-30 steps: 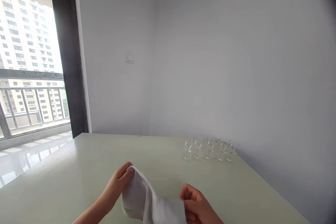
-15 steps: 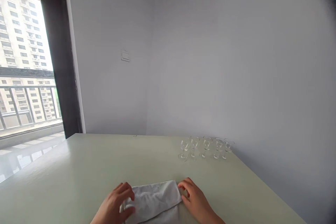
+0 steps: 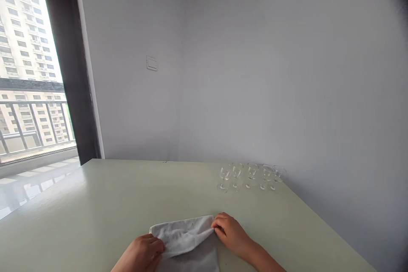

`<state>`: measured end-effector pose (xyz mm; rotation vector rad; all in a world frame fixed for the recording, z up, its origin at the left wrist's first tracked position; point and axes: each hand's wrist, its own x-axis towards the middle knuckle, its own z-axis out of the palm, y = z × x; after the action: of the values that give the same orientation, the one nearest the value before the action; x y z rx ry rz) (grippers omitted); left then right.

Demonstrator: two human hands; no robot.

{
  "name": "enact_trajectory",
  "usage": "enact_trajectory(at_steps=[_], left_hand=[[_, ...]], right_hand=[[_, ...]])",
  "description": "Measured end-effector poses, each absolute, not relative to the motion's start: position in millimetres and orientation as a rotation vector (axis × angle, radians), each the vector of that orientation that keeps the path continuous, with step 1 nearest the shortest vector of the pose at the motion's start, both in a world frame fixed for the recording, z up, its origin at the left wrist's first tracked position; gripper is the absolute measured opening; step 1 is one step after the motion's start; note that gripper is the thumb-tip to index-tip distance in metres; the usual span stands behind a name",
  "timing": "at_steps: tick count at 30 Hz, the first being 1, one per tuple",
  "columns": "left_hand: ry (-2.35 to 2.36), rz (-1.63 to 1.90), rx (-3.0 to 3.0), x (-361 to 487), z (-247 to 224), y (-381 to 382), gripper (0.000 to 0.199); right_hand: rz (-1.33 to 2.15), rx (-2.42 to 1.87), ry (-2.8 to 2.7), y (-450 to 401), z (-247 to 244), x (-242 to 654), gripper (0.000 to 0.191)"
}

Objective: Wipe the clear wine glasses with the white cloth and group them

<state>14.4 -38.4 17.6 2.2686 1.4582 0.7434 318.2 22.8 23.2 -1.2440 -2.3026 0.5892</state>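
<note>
A white cloth [image 3: 188, 238] lies partly folded over itself at the near middle of the table. My left hand [image 3: 143, 251] is closed on its left side, the fingertips pressing the folded layer. At the cloth's upper right, my right hand [image 3: 231, 233] pinches the edge of the fold between thumb and fingers. The lower part of the cloth runs out of view at the bottom.
Several clear stemmed glasses [image 3: 236, 172] stand at the back right of the pale green table [image 3: 127, 195], near its edge. Behind are grey walls with a switch [image 3: 152, 63]. A window with a railing is on the left.
Both hands have closed on the cloth, where they were more open before. The folded layer's near edge has lifted away from me, most at the right, uncovering more of the layer beneath.
</note>
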Motion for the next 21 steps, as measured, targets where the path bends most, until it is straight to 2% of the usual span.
enact_trajectory(at_steps=[4, 13, 21], left_hand=[[1.566, 0.478, 2.179, 13.3, 23.2, -31.8, 0.026], [1.687, 0.757, 2.079, 9.9, 62.9, 0.7, 0.024], [1.671, 0.860, 2.012, 8.1, 68.0, 0.9, 0.026]], right_hand=[[0.608, -1.281, -2.193, 25.0, 37.3, 315.6, 0.023], [0.611, -1.315, -2.029, 42.0, 55.5, 297.7, 0.020], [0.574, -1.279, -2.028, 28.4, 64.8, 294.5, 0.018]])
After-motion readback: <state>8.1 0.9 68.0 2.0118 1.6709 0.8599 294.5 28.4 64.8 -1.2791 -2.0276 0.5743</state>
